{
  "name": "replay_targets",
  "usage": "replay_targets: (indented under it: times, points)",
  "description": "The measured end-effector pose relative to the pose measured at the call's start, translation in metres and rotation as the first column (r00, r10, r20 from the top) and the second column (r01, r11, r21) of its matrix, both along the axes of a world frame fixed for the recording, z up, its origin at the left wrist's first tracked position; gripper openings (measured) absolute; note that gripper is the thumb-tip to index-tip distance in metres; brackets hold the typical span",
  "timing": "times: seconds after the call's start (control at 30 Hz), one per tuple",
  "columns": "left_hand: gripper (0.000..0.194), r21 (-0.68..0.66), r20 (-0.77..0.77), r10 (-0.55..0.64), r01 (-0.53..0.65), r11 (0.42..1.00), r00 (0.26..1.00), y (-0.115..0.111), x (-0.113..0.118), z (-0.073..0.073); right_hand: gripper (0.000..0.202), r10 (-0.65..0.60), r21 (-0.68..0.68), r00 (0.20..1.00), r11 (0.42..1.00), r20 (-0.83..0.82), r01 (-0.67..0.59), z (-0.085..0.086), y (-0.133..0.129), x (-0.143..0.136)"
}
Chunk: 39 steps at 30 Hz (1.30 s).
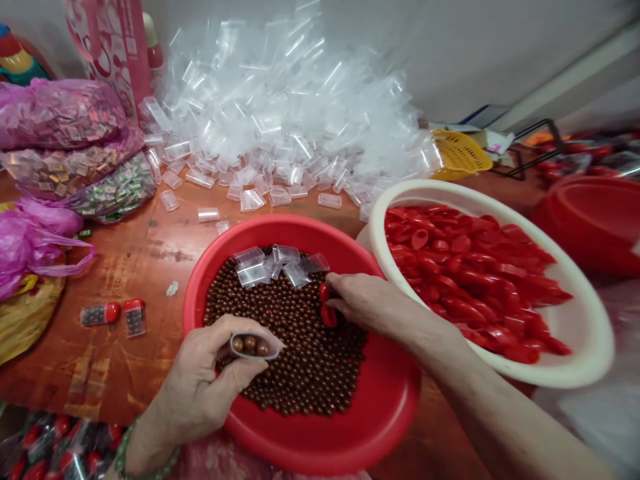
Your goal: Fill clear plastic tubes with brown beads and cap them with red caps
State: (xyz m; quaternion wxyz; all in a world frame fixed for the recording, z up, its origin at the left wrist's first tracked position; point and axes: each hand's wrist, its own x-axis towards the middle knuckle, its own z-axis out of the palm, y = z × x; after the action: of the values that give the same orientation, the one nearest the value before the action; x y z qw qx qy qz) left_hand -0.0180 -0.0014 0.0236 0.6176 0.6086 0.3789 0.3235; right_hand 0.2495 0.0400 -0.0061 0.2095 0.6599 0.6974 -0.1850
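Note:
My left hand (210, 373) is closed round a clear plastic tube (273, 348), its oval mouth turned toward me, with a few brown balls (250, 345) inside. Over the far right of the red basin (300, 453), my right hand (357, 297) pinches a red plastic cap (328, 313). Many small round brown balls (295, 380) cover the basin's floor below both hands. Several empty clear tubes (253, 272) lie on the balls at the back of the basin.
A white basin (595, 347) of red caps (465, 267) stands at right. Behind is a heap of clear tubes (280, 120). Two filled, capped tubes (134, 317) lie on the table (165, 373) at left, near purple bags (75, 133). A yellow basket (460, 152) sits at the back.

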Motion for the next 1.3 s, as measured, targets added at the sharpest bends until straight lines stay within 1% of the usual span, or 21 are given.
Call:
replay_targets:
  times: [0.13, 0.27, 0.33, 0.37, 0.4, 0.43, 0.47, 0.5, 0.53, 0.57, 0.6, 0.63, 0.7, 0.8, 0.9, 1.03, 1.07, 1.13, 1.2, 1.23, 1.3]
  points:
    - [0.014, -0.013, 0.011, -0.039, 0.039, 0.999, 0.999, 0.002, 0.004, -0.008, 0.025, -0.040, -0.042, 0.997, 0.998, 0.061, 0.042, -0.013, -0.008, -0.009]
    - [0.014, -0.111, 0.029, -0.003, 0.007, 0.994, 1.000, 0.003, 0.011, -0.012, 0.028, -0.067, -0.036, 0.997, 0.997, 0.035, 0.069, -0.020, -0.014, -0.014]
    - [0.014, -0.191, 0.043, 0.022, -0.014, 0.982, 0.999, 0.003, 0.015, -0.012, 0.028, -0.073, -0.019, 0.997, 0.997, 0.007, 0.073, -0.017, -0.020, -0.012]
    - [0.014, -0.232, 0.051, 0.037, -0.024, 0.972, 0.998, 0.003, 0.017, -0.012, 0.029, -0.074, -0.006, 0.996, 0.997, -0.044, 0.073, -0.014, -0.023, -0.011]
    - [0.013, -0.271, 0.063, 0.056, -0.037, 0.962, 0.996, 0.002, 0.018, -0.012, 0.031, -0.083, 0.007, 0.985, 0.996, -0.153, 0.085, -0.010, -0.026, -0.011]
    - [0.012, -0.303, 0.073, 0.075, -0.050, 0.952, 0.994, 0.001, 0.020, -0.012, 0.035, -0.101, 0.015, 0.943, 0.994, -0.318, 0.112, -0.007, -0.030, -0.011]
    - [0.012, -0.326, 0.077, 0.090, -0.061, 0.944, 0.993, 0.000, 0.022, -0.012, 0.039, -0.125, 0.021, 0.850, 0.987, -0.512, 0.158, -0.003, -0.033, -0.012]
    - [0.011, -0.337, 0.072, 0.099, -0.069, 0.939, 0.992, -0.001, 0.024, -0.012, 0.043, -0.148, 0.018, 0.705, 0.975, -0.693, 0.222, 0.001, -0.035, -0.015]
    - [0.011, -0.338, 0.060, 0.107, -0.080, 0.938, 0.992, -0.003, 0.026, -0.012, 0.046, -0.164, 0.003, 0.540, 0.956, -0.825, 0.293, 0.004, -0.037, -0.019]
    - [0.010, -0.330, 0.045, 0.119, -0.098, 0.939, 0.992, -0.004, 0.027, -0.013, 0.046, -0.170, -0.017, 0.398, 0.933, -0.902, 0.359, 0.007, -0.039, -0.024]
    - [0.010, -0.318, 0.033, 0.136, -0.118, 0.941, 0.990, -0.006, 0.029, -0.014, 0.045, -0.166, -0.028, 0.306, 0.912, -0.938, 0.409, 0.009, -0.040, -0.029]
    - [0.010, -0.316, 0.033, 0.148, -0.130, 0.940, 0.988, -0.008, 0.031, -0.015, 0.042, -0.158, -0.033, 0.242, 0.891, -0.957, 0.452, 0.011, -0.041, -0.035]
    - [0.012, -0.361, 0.066, 0.156, -0.122, 0.925, 0.986, -0.012, 0.034, -0.018, 0.039, -0.131, -0.035, 0.151, 0.857, -0.980, 0.515, 0.011, -0.043, -0.048]
    - [0.017, -0.440, 0.084, 0.161, -0.108, 0.891, 0.983, -0.016, 0.038, -0.019, 0.036, -0.064, -0.002, 0.080, 0.795, -0.995, 0.607, 0.008, -0.046, -0.062]
    - [0.020, -0.384, 0.032, 0.247, -0.217, 0.897, 0.968, -0.017, 0.039, -0.018, 0.031, -0.013, 0.052, 0.096, 0.759, -0.995, 0.649, 0.006, -0.050, -0.071]
    - [0.017, -0.344, 0.012, 0.328, -0.304, 0.888, 0.945, -0.016, 0.038, -0.016, 0.021, 0.071, 0.164, 0.167, 0.747, -0.983, 0.645, 0.007, -0.056, -0.076]
    - [0.017, -0.342, 0.014, 0.343, -0.318, 0.884, 0.939, -0.016, 0.037, -0.015, 0.020, 0.097, 0.208, 0.205, 0.740, -0.974, 0.640, 0.008, -0.057, -0.075]
    - [0.018, -0.335, 0.019, 0.382, -0.354, 0.873, 0.924, -0.015, 0.036, -0.014, 0.022, 0.154, 0.326, 0.318, 0.725, -0.935, 0.607, 0.009, -0.058, -0.070]
    - [0.020, -0.342, 0.031, 0.408, -0.374, 0.862, 0.913, -0.014, 0.035, -0.014, 0.024, 0.240, 0.470, 0.447, 0.710, -0.862, 0.524, 0.011, -0.058, -0.065]
    - [0.021, -0.348, 0.040, 0.409, -0.371, 0.861, 0.912, -0.014, 0.034, -0.013, 0.026, 0.289, 0.529, 0.492, 0.708, -0.821, 0.468, 0.012, -0.057, -0.062]
    - [0.018, -0.359, 0.061, 0.395, -0.349, 0.866, 0.917, -0.012, 0.033, -0.012, 0.028, 0.367, 0.586, 0.507, 0.713, -0.780, 0.385, 0.016, -0.056, -0.059]
